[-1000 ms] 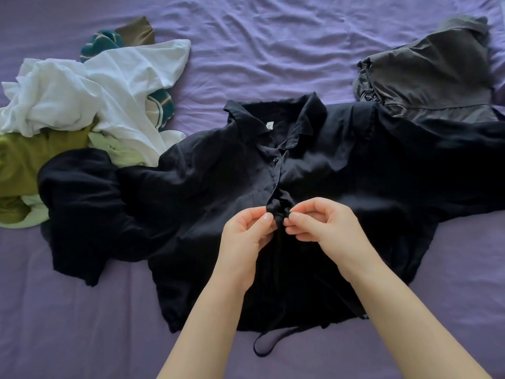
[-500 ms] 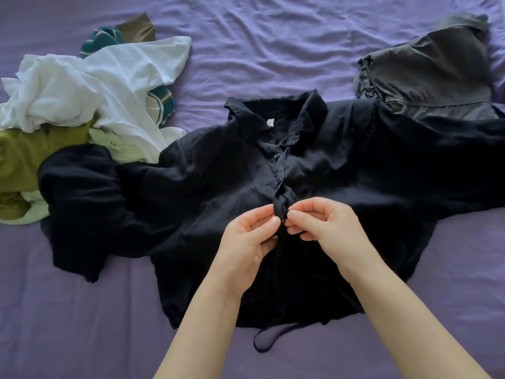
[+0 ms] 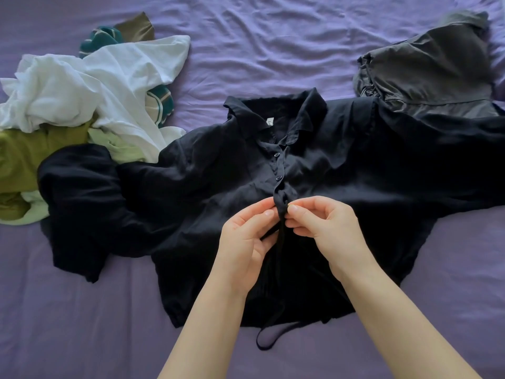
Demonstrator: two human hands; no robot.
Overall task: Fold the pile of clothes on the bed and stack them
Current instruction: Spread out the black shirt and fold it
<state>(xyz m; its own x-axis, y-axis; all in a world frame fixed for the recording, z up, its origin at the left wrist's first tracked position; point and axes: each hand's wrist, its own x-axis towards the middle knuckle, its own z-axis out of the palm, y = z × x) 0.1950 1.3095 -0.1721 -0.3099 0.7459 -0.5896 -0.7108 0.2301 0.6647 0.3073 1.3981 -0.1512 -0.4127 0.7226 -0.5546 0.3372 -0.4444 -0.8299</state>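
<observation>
A black collared shirt lies spread front-up across the middle of the purple bed, collar away from me, sleeves out to both sides. My left hand and my right hand meet at the button placket in the middle of the shirt, each pinching the fabric edge between thumb and fingers. Two fastened buttons show just above my fingers. A loose tie strap hangs from the hem toward me. The unfolded pile lies at the far left: white, olive green, pale green and teal striped garments.
A dark grey garment lies crumpled at the far right, its lower edge overlapping the shirt's sleeve. The wrinkled purple sheet shows beyond the collar and along the near edge on both sides of my arms.
My hands have stayed pinching the placket, with only small finger shifts. The view has shifted slightly, so the shirt sits a little higher in frame.
</observation>
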